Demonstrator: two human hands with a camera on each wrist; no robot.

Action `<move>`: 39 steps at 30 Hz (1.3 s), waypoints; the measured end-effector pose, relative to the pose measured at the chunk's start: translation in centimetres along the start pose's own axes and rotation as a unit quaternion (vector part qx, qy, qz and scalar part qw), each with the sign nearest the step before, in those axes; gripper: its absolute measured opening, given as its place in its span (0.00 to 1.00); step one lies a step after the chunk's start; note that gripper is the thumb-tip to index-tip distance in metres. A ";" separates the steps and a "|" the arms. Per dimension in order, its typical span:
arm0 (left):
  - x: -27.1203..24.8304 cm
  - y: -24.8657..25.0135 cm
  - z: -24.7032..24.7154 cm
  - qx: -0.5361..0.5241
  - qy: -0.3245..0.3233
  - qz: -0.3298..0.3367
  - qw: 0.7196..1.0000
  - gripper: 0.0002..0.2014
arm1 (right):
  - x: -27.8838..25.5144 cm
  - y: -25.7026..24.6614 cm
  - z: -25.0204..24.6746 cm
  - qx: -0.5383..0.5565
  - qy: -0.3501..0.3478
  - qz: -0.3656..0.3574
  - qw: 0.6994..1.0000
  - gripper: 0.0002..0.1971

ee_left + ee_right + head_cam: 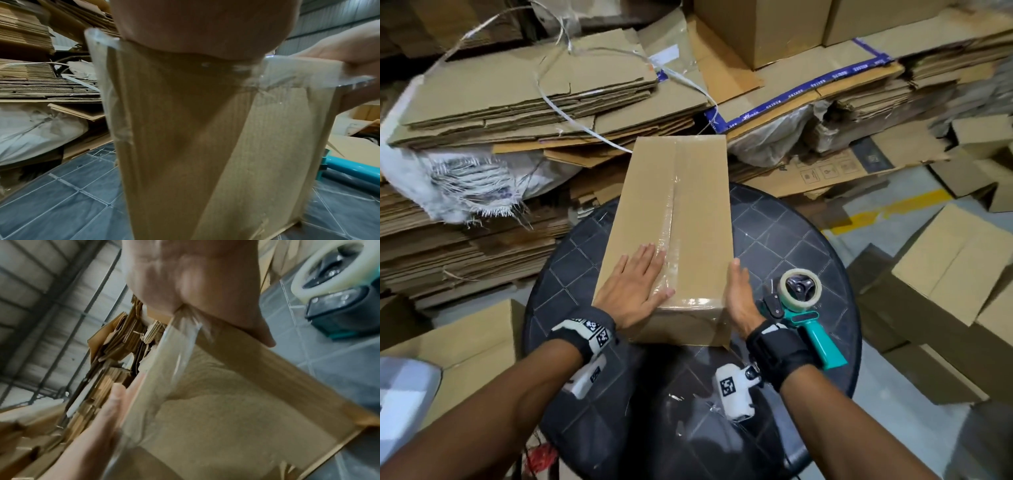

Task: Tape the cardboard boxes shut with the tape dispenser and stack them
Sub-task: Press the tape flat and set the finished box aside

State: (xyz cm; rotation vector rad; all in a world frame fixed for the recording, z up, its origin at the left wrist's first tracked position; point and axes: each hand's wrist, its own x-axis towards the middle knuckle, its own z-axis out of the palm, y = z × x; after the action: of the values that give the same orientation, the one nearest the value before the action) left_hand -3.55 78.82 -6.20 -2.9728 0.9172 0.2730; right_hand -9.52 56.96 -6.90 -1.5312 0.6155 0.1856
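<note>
The box (671, 219) lies on the round surface (774, 233), and clear tape (671, 212) already runs along its top seam and over the near end. The left hand (633, 291) lies flat on the tape, fingers spread. The right hand (739, 294) rests straight against the right side. The dispenser (804, 308) lies just right, not held. I think stacking comes next. The box's far end hangs past the rim, with cardboard piles (517, 96) close behind.

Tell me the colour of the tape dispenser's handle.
Teal; the handle shows best in the head view.
</note>
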 end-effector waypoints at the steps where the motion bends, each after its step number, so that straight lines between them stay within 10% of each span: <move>1: -0.1 0.0 0.0 -0.001 0.002 0.007 1.000 0.47 | 0.2 0.2 -0.2 -0.038 0.008 -0.011 0.999 0.38; 4: -0.4 0.1 0.0 -0.003 0.008 0.023 1.000 0.48 | 0.4 0.5 -0.6 -0.206 0.038 -0.077 0.975 0.41; 9: -0.2 0.6 -0.3 -0.013 0.013 0.006 1.000 0.43 | -1.4 -0.7 1.5 -0.582 0.158 -0.231 0.763 0.39; 11: -0.4 0.6 -0.3 -0.020 0.019 0.001 1.000 0.42 | -3.0 -0.1 4.3 -0.619 0.156 -0.232 0.734 0.36; 22: 0.0 0.4 0.0 -0.034 0.036 -0.030 0.998 0.42 | -4.6 0.8 -0.1 -0.541 0.240 -0.089 0.802 0.37; 30: -0.2 0.2 0.1 -0.047 0.037 -0.029 0.998 0.35 | -3.9 0.5 3.1 -0.616 0.172 -0.129 0.758 0.40; 35: 0.3 0.5 0.1 -0.080 0.051 -0.064 0.993 0.35 | -2.7 0.3 -0.9 -0.570 0.119 -0.129 0.803 0.41; 39: 0.6 1.4 -0.8 -0.129 0.030 -0.122 0.984 0.43 | -2.6 -0.2 -0.4 -0.633 0.092 -0.181 0.747 0.37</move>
State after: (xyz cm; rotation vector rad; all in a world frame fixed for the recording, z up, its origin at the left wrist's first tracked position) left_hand -3.66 77.26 -5.46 -3.3064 0.5466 0.3184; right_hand -11.75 57.25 -5.43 -3.0001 0.2751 0.1502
